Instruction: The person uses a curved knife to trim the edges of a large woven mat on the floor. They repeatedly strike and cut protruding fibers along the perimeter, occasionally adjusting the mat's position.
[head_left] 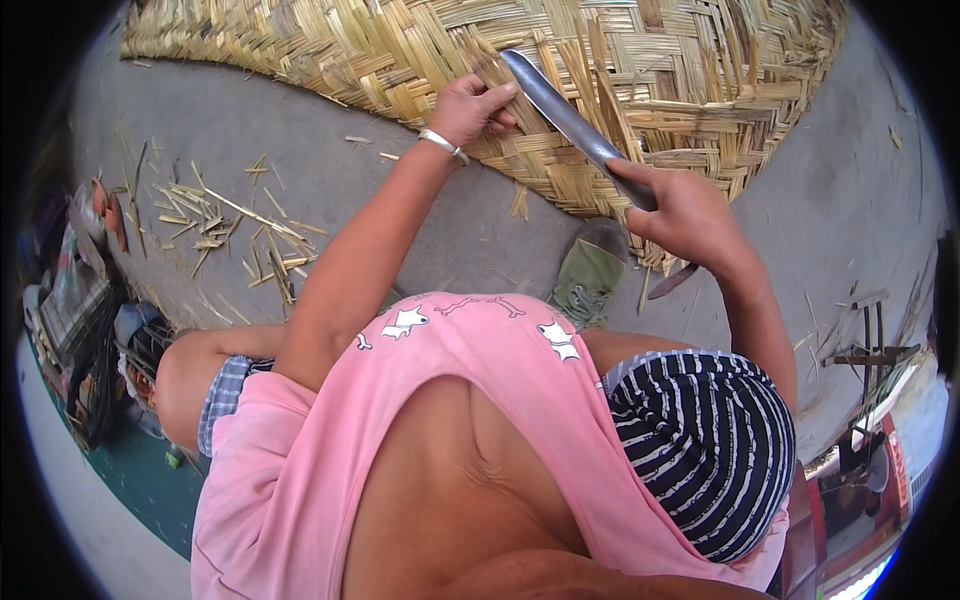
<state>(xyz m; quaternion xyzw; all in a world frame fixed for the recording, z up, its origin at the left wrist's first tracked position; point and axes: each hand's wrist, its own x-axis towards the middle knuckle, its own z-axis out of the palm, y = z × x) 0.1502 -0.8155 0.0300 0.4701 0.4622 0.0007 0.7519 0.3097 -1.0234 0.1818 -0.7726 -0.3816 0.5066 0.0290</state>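
A large woven mat of pale split-bamboo strips lies on the grey concrete floor at the far side of the scene, its rounded near edge curving toward the person. The left hand, a silver bangle at its wrist, rests on the mat's near edge with its grip pinching loose strips of the weave. The right hand has its grip pressed together around the handle of a long knife, whose blade slants up and to the left over the mat, its tip just beside the left fingers. A green shoe presses on the mat's edge below the right hand. Loose bamboo scraps lie scattered on the floor to the left, well apart from the mat.
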